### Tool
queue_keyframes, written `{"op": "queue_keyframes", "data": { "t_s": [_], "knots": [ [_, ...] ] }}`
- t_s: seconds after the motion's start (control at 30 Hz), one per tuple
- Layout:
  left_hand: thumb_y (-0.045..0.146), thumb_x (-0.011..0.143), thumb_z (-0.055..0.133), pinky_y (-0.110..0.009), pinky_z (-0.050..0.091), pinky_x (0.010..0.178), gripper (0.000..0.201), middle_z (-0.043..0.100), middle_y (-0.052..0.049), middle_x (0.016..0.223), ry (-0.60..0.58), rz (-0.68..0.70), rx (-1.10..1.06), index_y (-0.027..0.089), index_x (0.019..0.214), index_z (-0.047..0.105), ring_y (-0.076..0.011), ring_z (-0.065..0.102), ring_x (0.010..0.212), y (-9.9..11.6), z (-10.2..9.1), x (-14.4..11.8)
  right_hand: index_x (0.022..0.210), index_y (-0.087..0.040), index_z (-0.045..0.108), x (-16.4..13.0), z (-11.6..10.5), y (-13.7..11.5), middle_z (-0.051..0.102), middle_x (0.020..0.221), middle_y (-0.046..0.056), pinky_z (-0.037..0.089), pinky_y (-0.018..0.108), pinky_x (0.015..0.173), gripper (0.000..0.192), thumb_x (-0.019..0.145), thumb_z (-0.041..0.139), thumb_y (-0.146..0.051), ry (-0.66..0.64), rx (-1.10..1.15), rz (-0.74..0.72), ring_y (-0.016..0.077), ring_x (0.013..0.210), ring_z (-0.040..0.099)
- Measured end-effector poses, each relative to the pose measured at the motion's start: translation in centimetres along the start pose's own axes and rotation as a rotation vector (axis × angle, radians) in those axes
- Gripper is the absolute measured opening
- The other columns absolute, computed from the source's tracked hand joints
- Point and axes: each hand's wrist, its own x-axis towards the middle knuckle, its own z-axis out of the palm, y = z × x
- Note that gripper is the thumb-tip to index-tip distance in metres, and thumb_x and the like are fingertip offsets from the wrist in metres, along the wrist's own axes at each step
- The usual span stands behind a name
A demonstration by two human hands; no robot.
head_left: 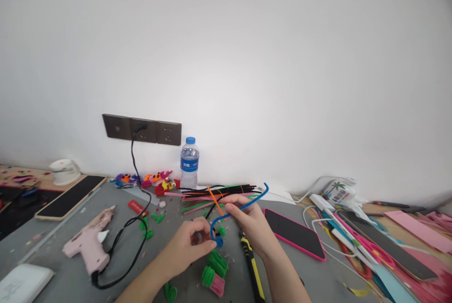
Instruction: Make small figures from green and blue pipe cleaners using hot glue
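— White wall fills most of the view, with the grey table [70, 284] low in front of it. How much free surface lies about the hands?

— Little. Left of the left hand [187, 246] there is a bare strip of table before the black cable [132, 246] and the pink glue gun [90, 244]. Right of the right hand [252, 225], the pink-cased phone [294, 233] lies near, and beyond it a crowd of white cables and pink strips runs to the table's right edge.

— And behind the hands?

— A heap of pipe cleaners [219, 194] just beyond the fingers, then the water bottle [189, 161] against the wall, under the sockets [141, 129].

— How are the hands posed?

— Both forearms come up from the bottom edge and meet at the middle. The left hand is curled, fingertips pinched on the coiled end of the blue pipe cleaner [243, 206]. The right hand pinches the same stem further along, thumb and forefinger closed on it, the free end arching up and to the right.

— Below them?

— Green and pink coiled pieces [215, 272] lie just under the left hand; a yellow-handled tool [254, 270] lies beside the right wrist.
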Motion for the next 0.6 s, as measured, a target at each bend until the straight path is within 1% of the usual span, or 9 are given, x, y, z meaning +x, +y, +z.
{"op": "queue_keyframes", "data": {
  "t_s": [0.07, 0.23, 0.3, 0.37, 0.5, 0.6],
  "knots": [
    [0.034, 0.080, 0.066, -0.024, 0.031, 0.059, 0.019, 0.048, 0.002, 0.073, -0.015, -0.005, -0.008, 0.017, 0.071, 0.062, -0.0139, 0.042, 0.065, -0.2, 0.0, 0.0, 0.084, -0.019, 0.074, -0.1, -0.1, -0.2, 0.070, 0.084, 0.005, 0.047, 0.028, 0.072, 0.023, 0.077, 0.075, -0.040, -0.047, -0.007, 0.018, 0.0193, 0.079, 0.061],
    [0.036, 0.078, 0.067, -0.025, 0.030, 0.058, 0.022, 0.050, 0.002, 0.071, -0.006, -0.012, -0.003, 0.018, 0.068, 0.062, -0.0142, 0.042, 0.063, -0.3, -0.1, 0.0, 0.081, -0.019, 0.074, -0.6, 0.8, -1.0, 0.069, 0.076, 0.003, 0.048, 0.027, 0.068, 0.017, 0.079, 0.072, -0.036, -0.293, -0.025, 0.037, 0.0181, 0.073, 0.062],
    [0.036, 0.078, 0.067, -0.025, 0.031, 0.058, 0.021, 0.051, 0.001, 0.072, -0.003, -0.009, -0.009, 0.018, 0.069, 0.063, -0.0148, 0.042, 0.064, -0.3, -0.2, 0.0, 0.081, -0.019, 0.075, -0.7, 1.1, -1.2, 0.069, 0.072, 0.002, 0.048, 0.028, 0.067, 0.019, 0.083, 0.068, -0.036, -0.355, -0.017, 0.051, 0.0173, 0.069, 0.062],
    [0.036, 0.078, 0.067, -0.026, 0.032, 0.059, 0.021, 0.052, 0.000, 0.072, -0.007, -0.001, -0.021, 0.018, 0.069, 0.063, -0.0157, 0.044, 0.066, -0.4, -0.2, 0.0, 0.079, -0.019, 0.076, -0.7, 1.3, -1.3, 0.069, 0.069, 0.002, 0.048, 0.028, 0.067, 0.021, 0.084, 0.066, -0.037, -0.346, -0.021, 0.069, 0.0172, 0.067, 0.062],
    [0.034, 0.078, 0.067, -0.026, 0.032, 0.060, 0.020, 0.052, 0.000, 0.073, -0.020, 0.002, -0.037, 0.018, 0.067, 0.062, -0.0165, 0.044, 0.068, -0.3, -0.2, 0.1, 0.073, -0.018, 0.075, -0.6, 1.0, -1.2, 0.069, 0.064, 0.003, 0.047, 0.028, 0.064, 0.024, 0.079, 0.071, -0.041, -0.232, -0.119, 0.082, 0.0182, 0.064, 0.061],
    [0.035, 0.078, 0.067, -0.025, 0.032, 0.059, 0.021, 0.051, 0.000, 0.073, -0.030, -0.019, -0.038, 0.018, 0.067, 0.062, -0.0155, 0.043, 0.066, 0.1, -0.3, 0.0, 0.070, -0.019, 0.074, -0.6, 0.7, -1.1, 0.069, 0.062, 0.003, 0.047, 0.028, 0.063, 0.024, 0.078, 0.072, -0.041, -0.181, -0.162, 0.064, 0.0188, 0.065, 0.062]
  ]
}}
